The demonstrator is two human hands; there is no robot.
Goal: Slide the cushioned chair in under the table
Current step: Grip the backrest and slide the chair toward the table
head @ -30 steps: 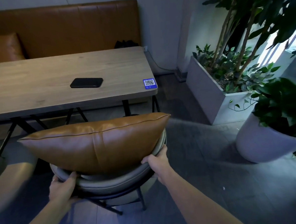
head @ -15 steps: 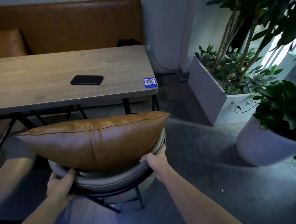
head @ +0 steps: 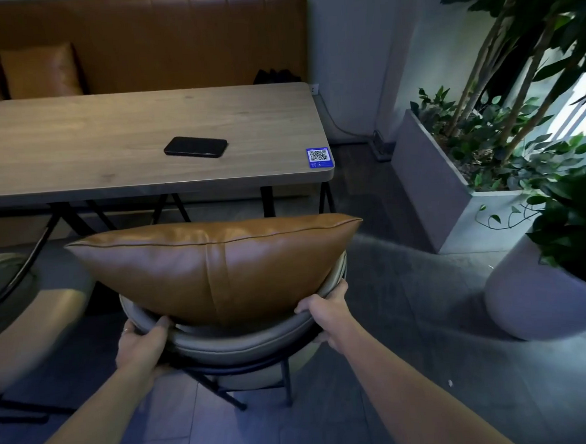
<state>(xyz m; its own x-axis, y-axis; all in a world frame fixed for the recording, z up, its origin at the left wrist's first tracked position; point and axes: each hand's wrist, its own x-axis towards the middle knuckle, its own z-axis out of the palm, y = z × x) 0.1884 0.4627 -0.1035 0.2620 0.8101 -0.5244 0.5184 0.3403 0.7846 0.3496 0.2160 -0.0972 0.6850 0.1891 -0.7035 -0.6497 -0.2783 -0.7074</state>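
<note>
Both hands, left [head: 142,344] and right [head: 328,314], grasp the backrest rim of the chair [head: 237,342], which stands just short of the table [head: 108,144]. Push level and straight between the 2 table legs, keeping the cushion [head: 215,264] balanced.

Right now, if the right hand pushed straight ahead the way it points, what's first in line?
The right hand already grips the chair backrest; beyond it probably the table's black legs, though depth is unclear.

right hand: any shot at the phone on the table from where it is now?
Probably not without letting go. The right hand is wrapped around the chair's backrest rim, and the phone lies mid-table, beyond the tall brown cushion. Nothing covers the phone, but it looks a long stretch away.
</note>
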